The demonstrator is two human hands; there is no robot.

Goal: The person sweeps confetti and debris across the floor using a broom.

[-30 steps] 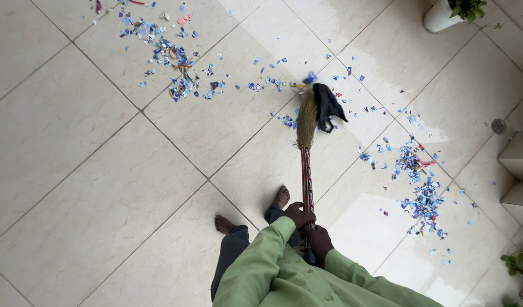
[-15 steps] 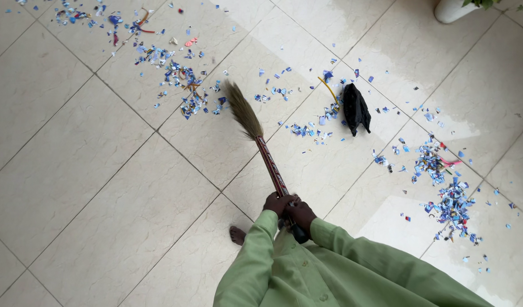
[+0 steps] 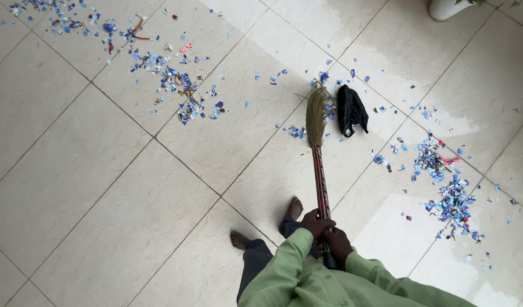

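Broom (image 3: 318, 153), handle in both hands' fingers (image 3: 318, 219)

Bright, soft daylight, even across most of the frame. Paler, sheeny patches on the floor tiles (image 3: 102, 187) toward the upper right and lower right, like reflected sky or a wet gloss, with a fairly sharp diagonal edge through the upper centre. No hard shadows; only faint, diffuse darkening under the bare feet at lower centre and beside the black rag (image 3: 350, 111) right of centre. Sharp focus on the grout lines and on the scattered paper scraps (image 3: 176, 85) at upper left. Slight motion softness along the broom (image 3: 318, 148) bristles in the centre. Mild wide-angle stretch toward the corners. Green sleeves at the bottom edge slightly soft, close to the lens.
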